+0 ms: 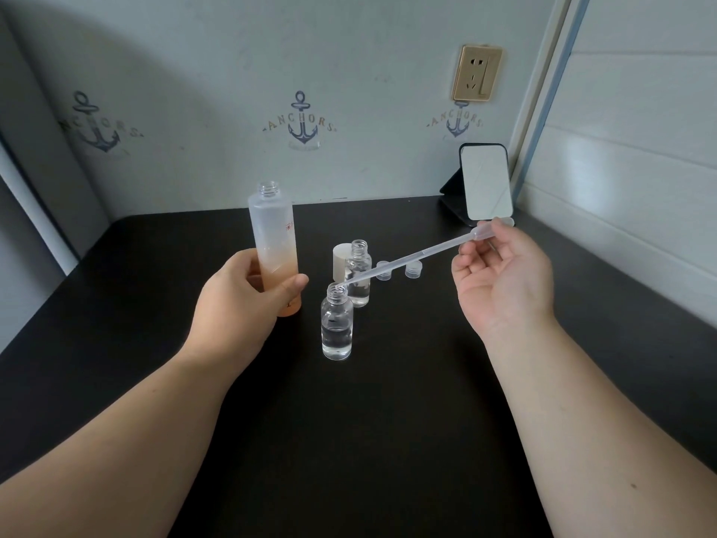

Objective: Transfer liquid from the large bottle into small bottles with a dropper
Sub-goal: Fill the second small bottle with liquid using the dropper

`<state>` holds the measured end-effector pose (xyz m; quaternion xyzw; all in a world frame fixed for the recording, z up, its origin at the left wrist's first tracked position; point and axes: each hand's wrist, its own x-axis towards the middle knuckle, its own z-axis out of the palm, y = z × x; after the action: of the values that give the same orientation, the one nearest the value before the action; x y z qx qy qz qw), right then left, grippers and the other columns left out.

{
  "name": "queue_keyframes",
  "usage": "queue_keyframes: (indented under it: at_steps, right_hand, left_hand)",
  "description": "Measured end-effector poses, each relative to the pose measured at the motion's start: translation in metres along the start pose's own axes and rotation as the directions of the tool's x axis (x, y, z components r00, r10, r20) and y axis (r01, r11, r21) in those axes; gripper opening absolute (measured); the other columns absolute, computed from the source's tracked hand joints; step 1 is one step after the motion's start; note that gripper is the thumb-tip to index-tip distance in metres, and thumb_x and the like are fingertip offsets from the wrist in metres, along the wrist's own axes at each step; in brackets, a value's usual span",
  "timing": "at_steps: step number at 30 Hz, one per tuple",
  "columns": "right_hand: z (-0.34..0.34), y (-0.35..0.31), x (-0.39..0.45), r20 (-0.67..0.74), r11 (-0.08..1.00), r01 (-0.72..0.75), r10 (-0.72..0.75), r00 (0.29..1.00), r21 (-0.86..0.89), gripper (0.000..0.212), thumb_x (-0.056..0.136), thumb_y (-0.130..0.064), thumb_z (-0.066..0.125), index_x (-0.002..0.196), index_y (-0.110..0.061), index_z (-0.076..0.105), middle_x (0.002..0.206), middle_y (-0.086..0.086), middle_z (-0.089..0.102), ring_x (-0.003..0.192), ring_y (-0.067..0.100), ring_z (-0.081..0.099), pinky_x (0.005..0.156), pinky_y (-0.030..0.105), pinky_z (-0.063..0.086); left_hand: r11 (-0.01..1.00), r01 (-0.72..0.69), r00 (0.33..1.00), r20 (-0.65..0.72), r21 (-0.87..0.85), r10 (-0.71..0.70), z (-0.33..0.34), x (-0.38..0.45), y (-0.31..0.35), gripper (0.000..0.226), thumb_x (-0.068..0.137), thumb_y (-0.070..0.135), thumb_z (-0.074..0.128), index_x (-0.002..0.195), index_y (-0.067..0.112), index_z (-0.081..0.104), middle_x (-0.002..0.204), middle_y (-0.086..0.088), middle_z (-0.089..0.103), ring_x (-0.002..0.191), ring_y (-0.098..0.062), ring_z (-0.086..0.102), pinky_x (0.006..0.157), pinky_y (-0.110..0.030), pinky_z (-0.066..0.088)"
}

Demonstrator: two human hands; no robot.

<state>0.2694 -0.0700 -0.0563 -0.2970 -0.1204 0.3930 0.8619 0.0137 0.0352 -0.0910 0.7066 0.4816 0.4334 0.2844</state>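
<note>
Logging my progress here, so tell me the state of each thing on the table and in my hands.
Large bottle: uncapped, upright, held by left hand.
Dropper: pinched by right hand, tip at near small bottle's mouth.
Near small bottle: open, partly filled.
Far small bottle: open, partly filled.
Two small caps: off, on table.

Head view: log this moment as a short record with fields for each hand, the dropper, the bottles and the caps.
left hand: grips the large bottle, upright on the table, open at the top
right hand: pinches the dropper at its bulb end
dropper tip: at the mouth of the near small bottle
near small bottle: uncapped, partly filled with clear liquid
far small bottle: uncapped, holds clear liquid
small caps: two, lying behind the dropper
white cap: behind the far small bottle
</note>
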Motion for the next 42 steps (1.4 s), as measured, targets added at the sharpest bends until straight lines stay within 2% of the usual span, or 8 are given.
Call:
queue_keyframes:
  at_steps: [5,9,15,18,21,23,27,42]
  right_hand:
    - [0.000,0.000,0.000,0.000,1.000,-0.001,0.001,1.000,0.006,0.020,0.088,-0.012,0.066,0.069,-0.007,0.073,0.072,0.004,0.066,0.057,0.016,0.058,0.055,0.023,0.046]
    - [0.001,0.000,0.000,-0.002,1.000,-0.001,0.001,1.000,0.010,0.020,0.088,-0.012,0.066,0.071,-0.007,0.074,0.072,0.004,0.066,0.056,0.016,0.057,0.055,0.023,0.046]
    - [0.001,0.000,-0.001,0.006,1.000,0.007,-0.007,1.000,0.003,0.018,0.087,-0.011,0.066,0.071,-0.007,0.073,0.072,0.003,0.066,0.056,0.016,0.057,0.055,0.023,0.045]
    - [0.000,0.000,-0.001,0.005,1.000,0.011,-0.011,1.000,-0.003,0.019,0.087,-0.011,0.065,0.070,-0.007,0.072,0.071,0.003,0.066,0.056,0.016,0.057,0.055,0.023,0.045]
    - [0.000,-0.001,-0.001,0.018,1.000,0.016,-0.015,1.000,-0.008,0.017,0.088,-0.011,0.065,0.073,-0.007,0.069,0.071,0.002,0.066,0.056,0.015,0.057,0.055,0.023,0.045]
    - [0.001,-0.001,-0.001,0.014,1.000,0.017,-0.017,1.000,-0.004,0.015,0.088,-0.011,0.065,0.074,-0.007,0.069,0.071,0.002,0.066,0.056,0.016,0.057,0.054,0.023,0.045]
    - [0.001,-0.001,0.000,-0.006,1.000,0.012,-0.012,1.000,0.009,0.009,0.085,-0.011,0.068,0.078,-0.006,0.071,0.072,0.003,0.066,0.056,0.016,0.056,0.054,0.023,0.045]
    - [-0.001,-0.003,0.004,-0.009,0.999,0.032,-0.032,0.999,0.011,0.008,0.087,-0.009,0.069,0.080,-0.006,0.072,0.071,0.004,0.066,0.055,0.015,0.056,0.054,0.023,0.045]
  left_hand:
    - [0.987,0.011,0.991,-0.132,-0.161,-0.033,-0.008,-0.010,0.010,0.033,0.088,0.038,0.072,0.117,0.037,0.055,0.103,0.018,0.062,0.090,0.004,0.061,0.072,-0.021,0.048]
    - [0.988,-0.037,0.975,-0.220,-0.150,0.003,-0.016,-0.018,0.017,0.016,0.094,0.024,0.064,0.096,0.039,0.060,0.090,0.013,0.063,0.081,0.007,0.060,0.067,-0.023,0.047]
    - [0.961,-0.121,0.976,0.145,-0.249,0.160,-0.013,-0.029,0.018,0.015,0.083,0.033,0.065,0.096,0.032,0.072,0.089,0.006,0.073,0.069,-0.011,0.064,0.065,-0.032,0.054]
    - [0.965,-0.139,0.891,0.398,-0.221,0.219,-0.010,-0.028,0.017,0.036,0.078,0.043,0.068,0.112,0.032,0.070,0.098,0.012,0.073,0.081,-0.024,0.064,0.075,-0.042,0.056]
    - [0.968,-0.196,0.811,0.529,-0.157,0.250,-0.009,-0.025,0.017,0.041,0.073,0.052,0.070,0.113,0.039,0.068,0.081,0.019,0.068,0.071,-0.017,0.061,0.068,-0.032,0.052]
    - [0.964,-0.240,0.790,0.554,-0.116,0.264,-0.008,-0.024,0.016,0.035,0.071,0.055,0.070,0.105,0.044,0.067,0.072,0.016,0.063,0.063,-0.005,0.056,0.061,-0.022,0.046]
    - [0.953,-0.302,0.784,0.560,-0.034,0.268,-0.005,-0.023,0.020,0.023,0.078,0.051,0.081,0.087,0.057,0.061,0.068,0.017,0.062,0.060,-0.003,0.055,0.055,-0.013,0.042]
    - [0.956,-0.294,0.842,0.467,-0.022,0.270,-0.002,-0.023,0.015,0.029,0.080,0.032,0.082,0.099,0.047,0.065,0.080,0.012,0.068,0.077,-0.011,0.063,0.066,-0.018,0.047]
